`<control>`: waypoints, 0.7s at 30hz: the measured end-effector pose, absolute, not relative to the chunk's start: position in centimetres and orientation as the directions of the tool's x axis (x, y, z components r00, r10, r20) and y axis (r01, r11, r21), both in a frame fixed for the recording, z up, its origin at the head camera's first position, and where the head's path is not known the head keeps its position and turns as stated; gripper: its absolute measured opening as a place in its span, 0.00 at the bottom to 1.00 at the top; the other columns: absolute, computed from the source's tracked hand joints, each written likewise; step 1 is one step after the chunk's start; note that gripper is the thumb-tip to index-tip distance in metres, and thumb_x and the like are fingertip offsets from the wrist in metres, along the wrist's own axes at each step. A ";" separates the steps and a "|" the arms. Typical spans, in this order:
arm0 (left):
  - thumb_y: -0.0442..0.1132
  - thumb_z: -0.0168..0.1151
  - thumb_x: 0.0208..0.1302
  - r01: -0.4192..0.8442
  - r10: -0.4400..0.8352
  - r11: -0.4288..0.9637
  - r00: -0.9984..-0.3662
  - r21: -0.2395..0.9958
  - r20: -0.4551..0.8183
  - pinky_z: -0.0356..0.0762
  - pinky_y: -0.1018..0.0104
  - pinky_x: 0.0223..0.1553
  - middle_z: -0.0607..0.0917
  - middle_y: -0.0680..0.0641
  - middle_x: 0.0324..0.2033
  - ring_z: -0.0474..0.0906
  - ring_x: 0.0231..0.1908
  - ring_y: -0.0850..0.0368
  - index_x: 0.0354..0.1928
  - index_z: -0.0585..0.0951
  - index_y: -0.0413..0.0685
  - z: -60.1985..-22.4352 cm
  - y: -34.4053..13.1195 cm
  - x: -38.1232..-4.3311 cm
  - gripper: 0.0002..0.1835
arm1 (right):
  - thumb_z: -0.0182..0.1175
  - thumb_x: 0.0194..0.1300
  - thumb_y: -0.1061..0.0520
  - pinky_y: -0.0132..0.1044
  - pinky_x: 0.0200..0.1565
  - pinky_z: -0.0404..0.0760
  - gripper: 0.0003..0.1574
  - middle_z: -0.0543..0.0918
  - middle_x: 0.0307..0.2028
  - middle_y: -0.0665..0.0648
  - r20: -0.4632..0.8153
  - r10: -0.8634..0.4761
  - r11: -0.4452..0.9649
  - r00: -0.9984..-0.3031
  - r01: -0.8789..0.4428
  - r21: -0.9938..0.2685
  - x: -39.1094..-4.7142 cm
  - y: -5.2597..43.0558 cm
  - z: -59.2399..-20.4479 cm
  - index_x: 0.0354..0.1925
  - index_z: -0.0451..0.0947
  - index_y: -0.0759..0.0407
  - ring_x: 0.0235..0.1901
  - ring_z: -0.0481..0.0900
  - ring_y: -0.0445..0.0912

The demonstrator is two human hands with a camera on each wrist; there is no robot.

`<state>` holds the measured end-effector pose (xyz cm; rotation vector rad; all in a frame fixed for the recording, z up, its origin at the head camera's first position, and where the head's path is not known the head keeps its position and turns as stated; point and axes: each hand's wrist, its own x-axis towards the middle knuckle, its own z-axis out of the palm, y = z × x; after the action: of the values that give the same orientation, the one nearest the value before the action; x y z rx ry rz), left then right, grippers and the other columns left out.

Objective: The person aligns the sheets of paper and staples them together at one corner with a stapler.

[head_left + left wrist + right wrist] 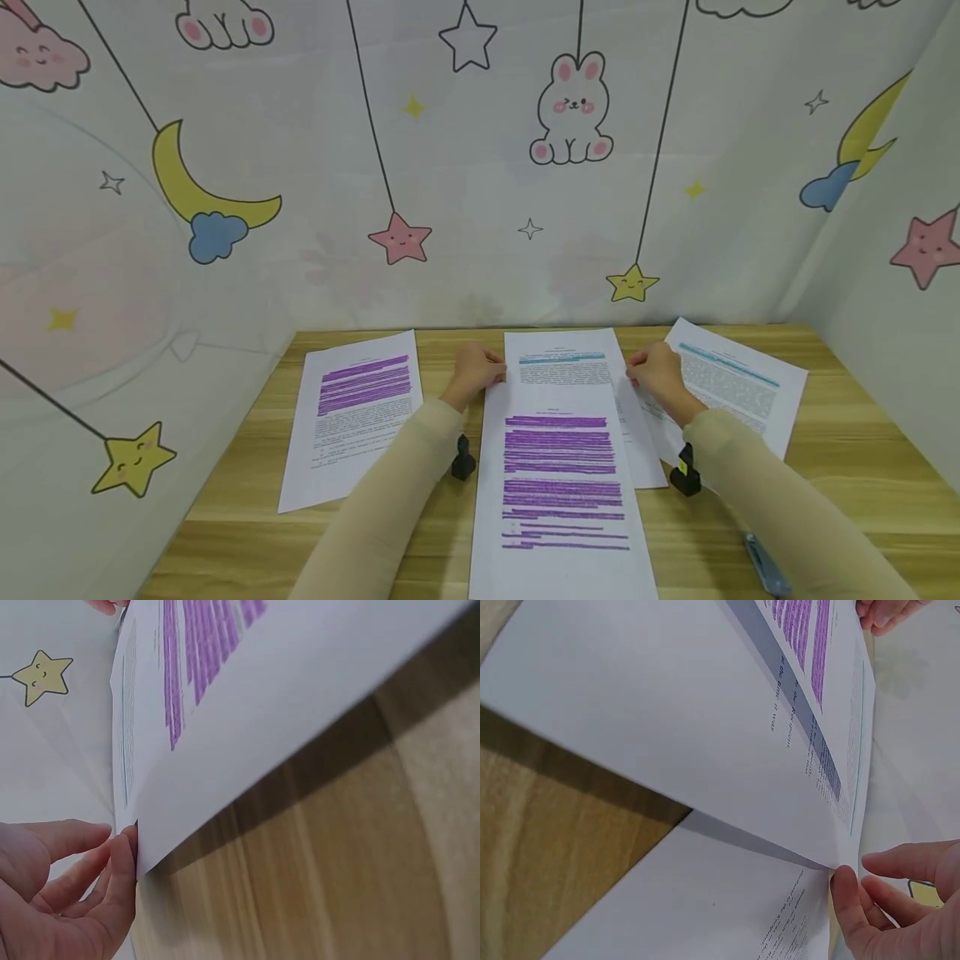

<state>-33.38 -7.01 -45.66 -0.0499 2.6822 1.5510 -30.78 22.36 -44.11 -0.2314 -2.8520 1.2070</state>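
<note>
A sheet with purple-highlighted text [558, 567] lies in the middle of the table, overlapping a sheet with blue-highlighted lines [562, 340] whose top and right side show. My left hand [476, 372] is at the left edge near the top of these sheets. In the left wrist view its fingertips [129, 838] touch the paper's edge, with the thumb apart from them. On the opposite side is my right hand [660, 375]. The right wrist view shows one of its fingertips [845, 879] against a paper corner, the thumb a little away.
Another purple-highlighted sheet [352, 458] lies at the left. A tilted sheet with a blue-highlighted line [783, 379] lies at the right, partly behind the right hand and sleeve. Near the right forearm is a small grey-blue object [765, 567]. A patterned curtain [480, 283] stands behind the wooden table [862, 500].
</note>
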 end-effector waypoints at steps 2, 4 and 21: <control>0.27 0.68 0.61 -0.053 -0.013 0.492 -0.998 0.869 -0.053 0.77 0.76 0.23 0.86 0.43 0.25 0.78 0.20 0.62 0.35 0.87 0.30 -45.6 -6.9 -33.2 0.03 | 0.64 0.60 0.69 0.35 0.30 0.77 0.11 0.84 0.28 0.63 -0.022 0.147 0.689 -0.989 0.119 -0.715 -30.8 22.4 -44.1 0.40 0.82 0.77 0.24 0.78 0.45; 0.26 0.68 0.61 -0.051 -0.018 0.487 -0.999 0.872 -0.049 0.78 0.76 0.23 0.86 0.42 0.25 0.78 0.20 0.62 0.34 0.86 0.30 -45.5 -6.8 -33.1 0.03 | 0.64 0.60 0.69 0.37 0.31 0.78 0.10 0.84 0.25 0.61 -0.021 0.142 0.692 -0.990 0.114 -0.713 -30.7 22.4 -44.1 0.40 0.82 0.78 0.24 0.78 0.45; 0.26 0.69 0.60 -0.095 -0.053 0.472 -0.995 0.876 -0.080 0.82 0.73 0.26 0.87 0.39 0.28 0.85 0.26 0.55 0.35 0.86 0.30 -45.4 -6.8 -33.1 0.04 | 0.61 0.64 0.67 0.39 0.35 0.79 0.12 0.85 0.30 0.64 -0.082 0.165 0.665 -0.983 0.173 -0.727 -30.9 22.1 -44.2 0.43 0.81 0.78 0.27 0.79 0.48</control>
<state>-33.09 -6.78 -45.43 -0.1335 2.6594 1.5873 -30.92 22.11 -44.16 -0.2919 -2.8746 1.2569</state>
